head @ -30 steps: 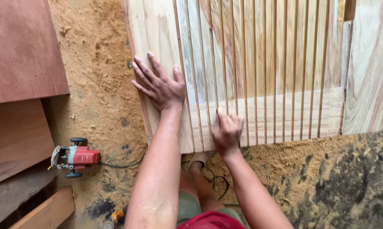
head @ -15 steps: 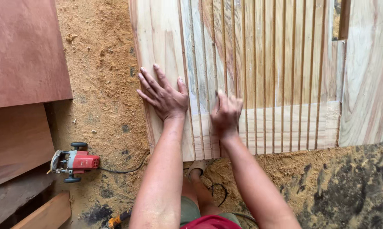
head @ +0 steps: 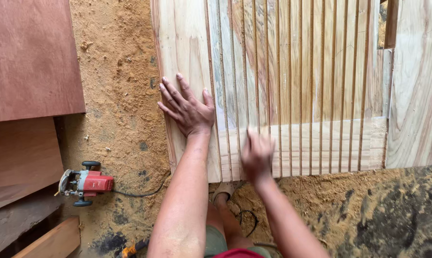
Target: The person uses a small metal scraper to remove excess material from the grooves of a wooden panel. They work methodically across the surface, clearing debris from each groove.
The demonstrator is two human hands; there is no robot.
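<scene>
Seen from the head camera: left hand (head: 188, 111) spread flat, fingers apart, on the grooved pale wood panel (head: 292, 81) lying over sawdust. Right hand (head: 257, 155) blurred low on the grooves, grip impossible to tell; red router (head: 85, 183) on the floor, well left

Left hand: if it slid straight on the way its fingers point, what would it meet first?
The left hand lies flat on the pale grooved wood panel, fingers pointing up-left. It would probably reach the panel's left edge first, then the sawdust-covered floor.
</scene>
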